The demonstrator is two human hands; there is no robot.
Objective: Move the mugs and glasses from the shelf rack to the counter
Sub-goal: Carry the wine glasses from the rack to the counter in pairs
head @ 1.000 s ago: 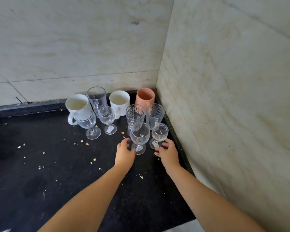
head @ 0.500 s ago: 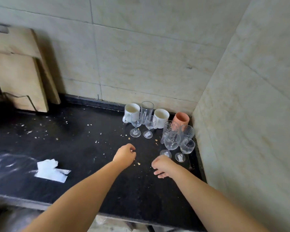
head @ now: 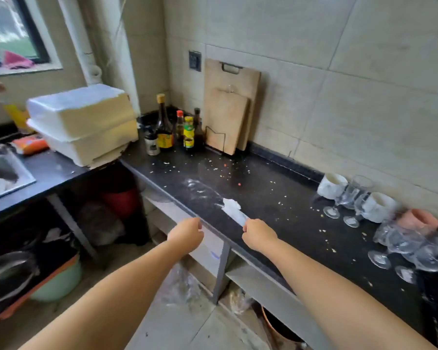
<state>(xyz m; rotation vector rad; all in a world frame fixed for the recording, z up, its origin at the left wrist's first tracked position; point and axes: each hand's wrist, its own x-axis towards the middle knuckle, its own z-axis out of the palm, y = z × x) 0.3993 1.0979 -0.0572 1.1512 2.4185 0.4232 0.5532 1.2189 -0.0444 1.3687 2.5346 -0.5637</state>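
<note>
Black stone counter, speckled with crumbs, runs along the tiled wall. At its far right end stand two white ceramic mugs, a salmon-pink mug and a huddle of clear stemmed glasses, blurred but upright. Both hands are empty, fingers curled loosely inward: the left hand hangs off the counter's near edge, the right hand over that edge, just beside a crumpled white tissue. Wooden chopping boards lean against the wall, with sauce bottles to their left.
</note>
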